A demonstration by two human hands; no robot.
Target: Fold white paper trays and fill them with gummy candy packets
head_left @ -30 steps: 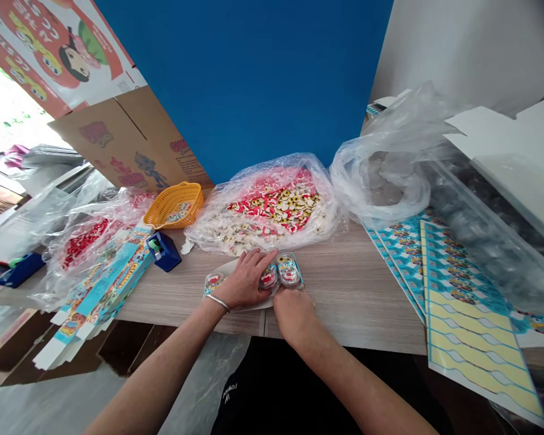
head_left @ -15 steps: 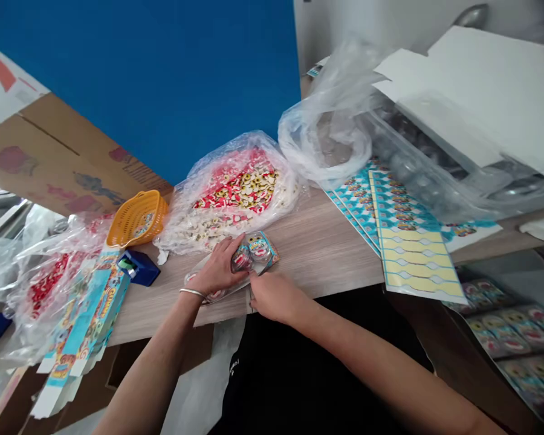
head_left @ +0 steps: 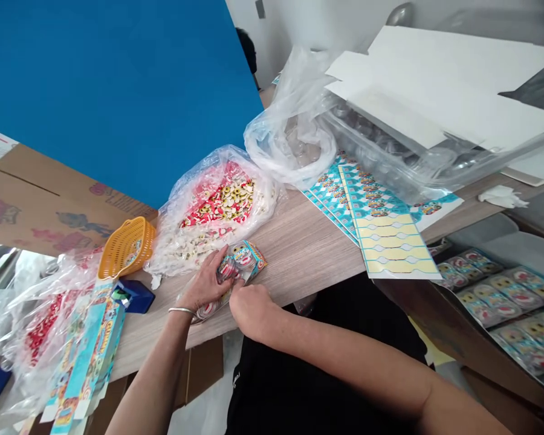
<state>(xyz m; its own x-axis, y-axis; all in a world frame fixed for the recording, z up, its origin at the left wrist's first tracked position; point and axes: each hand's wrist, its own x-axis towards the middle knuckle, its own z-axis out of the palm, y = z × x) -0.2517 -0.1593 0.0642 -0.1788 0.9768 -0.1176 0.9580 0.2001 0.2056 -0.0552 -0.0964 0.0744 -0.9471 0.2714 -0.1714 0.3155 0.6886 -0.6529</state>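
Observation:
A clear plastic blister pack (head_left: 245, 258) with printed blue and orange card and small red, white and yellow pieces inside lies near the table's front edge. My left hand (head_left: 205, 284), with a bracelet at the wrist, grips it from the left, thumb and fingers across its top. Against the pack's near side, my right hand (head_left: 256, 313) is closed with the fingers curled in; whatever they hold is hidden. Just beyond stands a clear bag (head_left: 217, 205) of small red, white and yellow pieces.
An orange basket (head_left: 126, 246), a blue tape dispenser (head_left: 138, 297) and flat printed cartons (head_left: 88, 356) stand at left. Sticker sheets (head_left: 392, 244) lie right of the hands, below a bag of clear plastic trays (head_left: 372, 142). Filled packs (head_left: 498, 296) sit in a box at lower right.
The camera view has shifted, moving the table's contents left in the picture. My left hand still grips the pack; my right hand stays closed at its near side, slightly turned.

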